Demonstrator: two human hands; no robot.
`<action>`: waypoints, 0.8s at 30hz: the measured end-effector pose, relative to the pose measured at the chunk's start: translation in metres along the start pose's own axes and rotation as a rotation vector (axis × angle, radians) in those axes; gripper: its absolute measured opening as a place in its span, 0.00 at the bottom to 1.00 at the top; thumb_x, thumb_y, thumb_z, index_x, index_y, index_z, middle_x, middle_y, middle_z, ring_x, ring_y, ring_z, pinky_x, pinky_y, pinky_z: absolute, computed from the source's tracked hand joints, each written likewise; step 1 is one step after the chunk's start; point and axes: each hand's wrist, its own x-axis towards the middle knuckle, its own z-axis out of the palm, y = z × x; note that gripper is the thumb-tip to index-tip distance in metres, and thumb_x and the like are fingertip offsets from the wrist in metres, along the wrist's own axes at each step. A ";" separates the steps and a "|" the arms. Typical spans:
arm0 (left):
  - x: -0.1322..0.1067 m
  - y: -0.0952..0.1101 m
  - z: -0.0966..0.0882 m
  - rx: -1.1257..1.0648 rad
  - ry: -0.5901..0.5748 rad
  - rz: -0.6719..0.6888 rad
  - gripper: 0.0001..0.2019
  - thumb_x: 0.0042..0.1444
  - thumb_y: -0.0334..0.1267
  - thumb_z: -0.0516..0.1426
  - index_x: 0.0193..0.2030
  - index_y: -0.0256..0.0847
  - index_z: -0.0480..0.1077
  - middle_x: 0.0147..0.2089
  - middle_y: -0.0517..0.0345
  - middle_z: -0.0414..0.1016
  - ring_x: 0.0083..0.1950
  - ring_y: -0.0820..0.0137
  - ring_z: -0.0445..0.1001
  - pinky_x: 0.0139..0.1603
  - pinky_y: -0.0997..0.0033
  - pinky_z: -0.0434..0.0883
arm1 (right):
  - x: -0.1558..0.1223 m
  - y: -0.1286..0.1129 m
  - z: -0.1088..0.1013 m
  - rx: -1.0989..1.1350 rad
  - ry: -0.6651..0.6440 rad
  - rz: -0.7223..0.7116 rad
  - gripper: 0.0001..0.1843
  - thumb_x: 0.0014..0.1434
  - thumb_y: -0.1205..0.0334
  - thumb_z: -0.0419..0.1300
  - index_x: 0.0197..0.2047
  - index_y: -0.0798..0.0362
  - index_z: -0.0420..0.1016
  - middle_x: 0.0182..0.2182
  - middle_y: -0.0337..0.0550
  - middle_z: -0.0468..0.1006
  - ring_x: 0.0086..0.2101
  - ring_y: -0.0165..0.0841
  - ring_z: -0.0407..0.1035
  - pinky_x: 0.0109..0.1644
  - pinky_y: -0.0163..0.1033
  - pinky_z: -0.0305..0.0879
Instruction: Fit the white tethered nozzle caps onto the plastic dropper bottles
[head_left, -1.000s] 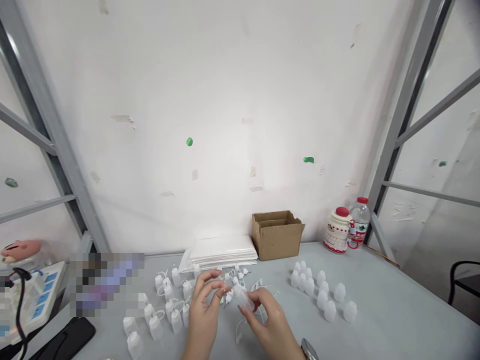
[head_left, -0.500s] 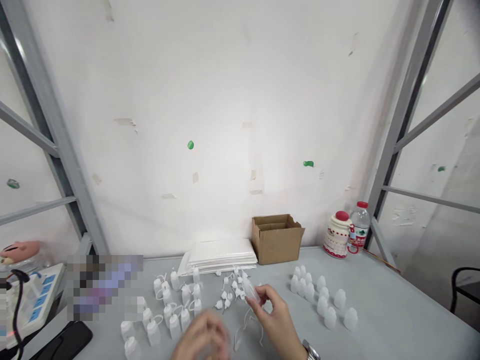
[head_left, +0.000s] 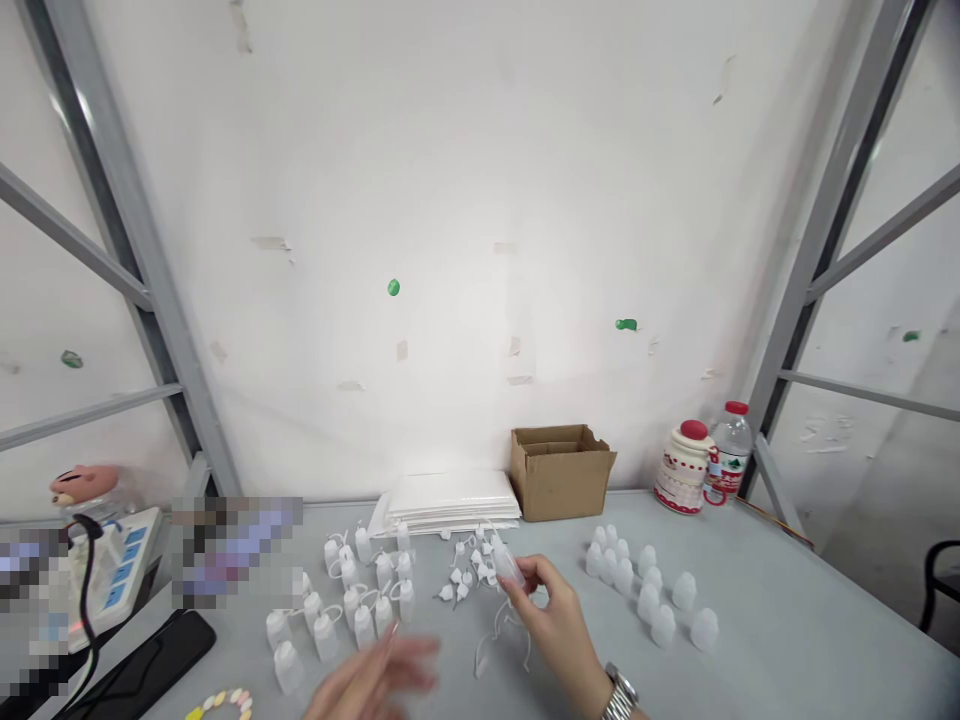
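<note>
The left hand [head_left: 375,680] has come away from the translucent bottle [head_left: 508,565] – 1 second ago the fingers of 2 hands met around it, and now only 1 hand has it. The work at the narrow top appears, by my reading, to be paused, with the right hand [head_left: 553,610] steadying the piece alone. The view has also swung a little to the left, bringing a beaded bracelet [head_left: 221,704] into the bottom of the picture.

The right hand is closed in a pinch, thumb and fingers around the lower part of the bottle, which tilts with its narrow end up and to the left. It shows in front of the small white caps [head_left: 447,593]; whether it touches any of them I cannot tell. Thin white straps [head_left: 481,664] lie just below, on the grey table [head_left: 780,610].

The left hand is blurred and looks loosely open, fingers stretched out, near the front of the strapped bottles [head_left: 325,637] – no object shows in it, though the blur could hide something small
</note>
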 end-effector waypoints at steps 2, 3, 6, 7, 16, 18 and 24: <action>0.013 0.010 0.009 -0.263 -0.248 -0.296 0.13 0.54 0.45 0.52 0.38 0.41 0.73 0.41 0.48 0.77 0.45 0.61 0.74 0.40 0.62 0.72 | 0.002 0.002 -0.001 0.011 0.014 -0.001 0.14 0.52 0.52 0.57 0.30 0.54 0.72 0.24 0.39 0.73 0.27 0.32 0.66 0.33 0.35 0.64; 0.019 0.015 0.016 -0.457 -0.359 -0.457 0.14 0.54 0.45 0.52 0.39 0.39 0.73 0.43 0.47 0.76 0.47 0.63 0.73 0.42 0.66 0.71 | 0.002 0.003 -0.001 0.017 0.021 -0.003 0.13 0.52 0.52 0.58 0.30 0.55 0.72 0.24 0.39 0.73 0.27 0.32 0.66 0.33 0.35 0.64; 0.032 0.022 0.036 -0.744 -0.468 -0.661 0.13 0.53 0.42 0.54 0.39 0.37 0.73 0.45 0.49 0.76 0.43 0.70 0.74 0.37 0.74 0.70 | 0.004 0.004 -0.003 0.034 0.028 -0.006 0.12 0.52 0.53 0.58 0.30 0.54 0.72 0.24 0.39 0.73 0.27 0.32 0.66 0.33 0.35 0.64; 0.034 0.022 0.041 -0.774 -0.472 -0.673 0.13 0.53 0.42 0.54 0.38 0.36 0.74 0.45 0.49 0.76 0.42 0.70 0.75 0.36 0.74 0.69 | 0.004 0.004 -0.003 0.039 0.024 -0.005 0.12 0.52 0.53 0.58 0.30 0.54 0.72 0.24 0.39 0.73 0.27 0.32 0.66 0.33 0.35 0.64; 0.036 0.003 0.046 -0.623 -0.354 -0.576 0.14 0.52 0.43 0.54 0.35 0.36 0.74 0.45 0.46 0.75 0.43 0.66 0.74 0.41 0.70 0.69 | 0.004 0.000 -0.004 0.090 0.004 0.084 0.15 0.50 0.50 0.59 0.30 0.55 0.72 0.23 0.38 0.71 0.27 0.32 0.64 0.33 0.35 0.62; 0.036 -0.003 0.047 -0.400 -0.266 -0.390 0.13 0.50 0.45 0.54 0.35 0.37 0.74 0.44 0.47 0.76 0.43 0.63 0.73 0.44 0.65 0.68 | 0.004 0.000 -0.004 0.138 0.001 0.142 0.16 0.49 0.49 0.60 0.29 0.55 0.72 0.22 0.38 0.71 0.26 0.32 0.63 0.32 0.35 0.61; 0.036 -0.042 0.054 0.352 0.027 0.377 0.14 0.50 0.41 0.54 0.44 0.47 0.72 0.41 0.53 0.73 0.47 0.59 0.69 0.50 0.53 0.64 | 0.008 0.003 -0.001 0.409 -0.039 0.340 0.18 0.44 0.48 0.63 0.27 0.56 0.72 0.21 0.38 0.72 0.22 0.30 0.62 0.27 0.34 0.60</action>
